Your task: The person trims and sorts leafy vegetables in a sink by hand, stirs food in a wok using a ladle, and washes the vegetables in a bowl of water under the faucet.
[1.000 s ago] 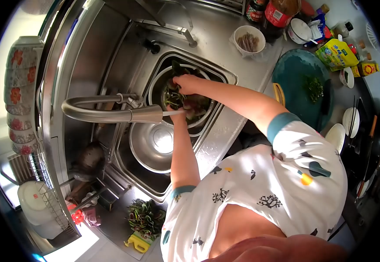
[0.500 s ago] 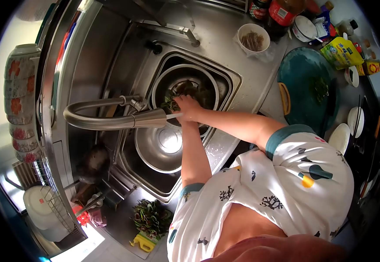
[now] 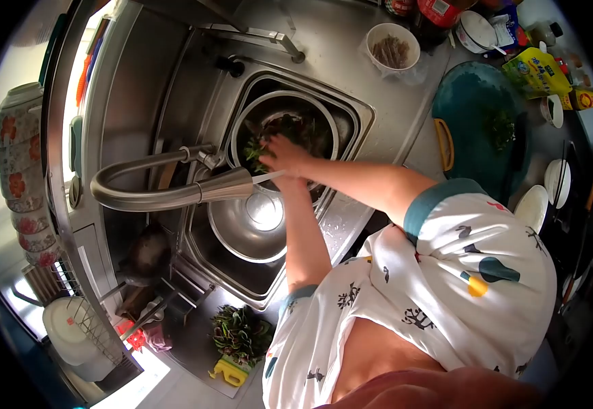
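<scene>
My right hand (image 3: 285, 157) is over the metal bowl (image 3: 332, 123) in the upper sink basin, its fingers bent round a bunch of leafy greens (image 3: 254, 151). Just below it, my left hand (image 3: 288, 181) is mostly covered by my right hand and the stream of water, and its fingers are hidden. Water runs from the faucet (image 3: 225, 185) onto my hands. More dark reddish-green leaves lie in the bowl. A second steel bowl (image 3: 231, 228), shiny inside, sits in the lower basin.
Leafy greens (image 3: 242, 334) lie on the counter beside a yellow-handled item (image 3: 228, 373). At the right are a white bowl (image 3: 393, 48), a green board (image 3: 473, 102) with chopped greens, seasoning packets and bottles. Flowered bowls (image 3: 20, 160) are stacked at the left.
My right hand has come down from the upper part of the bowl to beside my left hand, with greens at its fingers. The view has shifted slightly.
</scene>
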Tool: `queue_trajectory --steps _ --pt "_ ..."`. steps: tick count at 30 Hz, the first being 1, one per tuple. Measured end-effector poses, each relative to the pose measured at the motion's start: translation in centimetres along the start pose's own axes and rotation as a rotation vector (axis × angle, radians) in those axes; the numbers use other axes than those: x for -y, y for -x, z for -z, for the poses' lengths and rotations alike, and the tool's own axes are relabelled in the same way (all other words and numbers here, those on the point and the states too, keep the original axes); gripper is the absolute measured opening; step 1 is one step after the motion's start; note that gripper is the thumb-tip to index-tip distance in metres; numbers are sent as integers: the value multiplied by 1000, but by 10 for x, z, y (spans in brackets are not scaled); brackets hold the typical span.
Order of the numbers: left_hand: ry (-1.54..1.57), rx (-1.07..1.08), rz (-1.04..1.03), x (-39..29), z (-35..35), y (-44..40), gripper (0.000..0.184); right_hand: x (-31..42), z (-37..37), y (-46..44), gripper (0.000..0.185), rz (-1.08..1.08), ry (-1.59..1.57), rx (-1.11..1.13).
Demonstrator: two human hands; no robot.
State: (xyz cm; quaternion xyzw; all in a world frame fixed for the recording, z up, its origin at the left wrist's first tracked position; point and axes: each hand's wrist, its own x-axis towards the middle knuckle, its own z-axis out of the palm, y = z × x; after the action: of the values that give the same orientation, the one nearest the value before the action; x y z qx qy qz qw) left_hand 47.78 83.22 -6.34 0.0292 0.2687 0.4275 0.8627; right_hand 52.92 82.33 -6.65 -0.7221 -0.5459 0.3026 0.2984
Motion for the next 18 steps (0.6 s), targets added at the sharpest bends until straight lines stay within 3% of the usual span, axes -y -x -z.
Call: queue_trajectory --steps 1,3,5,6,8,10,11,12,13,14,15,17,18 --pt "-28 -43 6 7 -1 3 52 19 34 9 63 -247 -251 -54" --pt "-67 -112 -19 15 3 9 53 26 54 20 62 -286 -153 0" --pt "-6 -130 -184 24 2 15 53 34 56 33 56 -144 9 233" --pt "181 -118 -305 29 -1 20 53 47 55 53 59 -208 -143 230" --pt "912 -87 -365 37 -46 37 50 31 30 52 57 -130 -194 76" --pt "158 -176 -46 16 -17 24 44 1 31 27 56 -172 -349 39" --pt "-220 -210 121 7 -1 15 42 -11 40 22 52 -206 -278 0" --pt "-224 -376 198 3 7 12 37 -32 41 10 60 -237 -211 170" --pt "-461 -357 147 4 14 7 36 -35 57 8 56 -267 -155 225" --pt "-542 -465 62 3 -2 19 36 -31 78 11 51 -250 -16 158" --pt "-578 -476 39 -1 -3 19 37 -38 84 12 48 -129 183 -46" --pt "-614 -409 63 -17 33 2 39 -57 84 4 56 -67 71 -373" --pt "-615 -324 110 -24 51 -9 41 -55 77 2 57 -178 27 -314"
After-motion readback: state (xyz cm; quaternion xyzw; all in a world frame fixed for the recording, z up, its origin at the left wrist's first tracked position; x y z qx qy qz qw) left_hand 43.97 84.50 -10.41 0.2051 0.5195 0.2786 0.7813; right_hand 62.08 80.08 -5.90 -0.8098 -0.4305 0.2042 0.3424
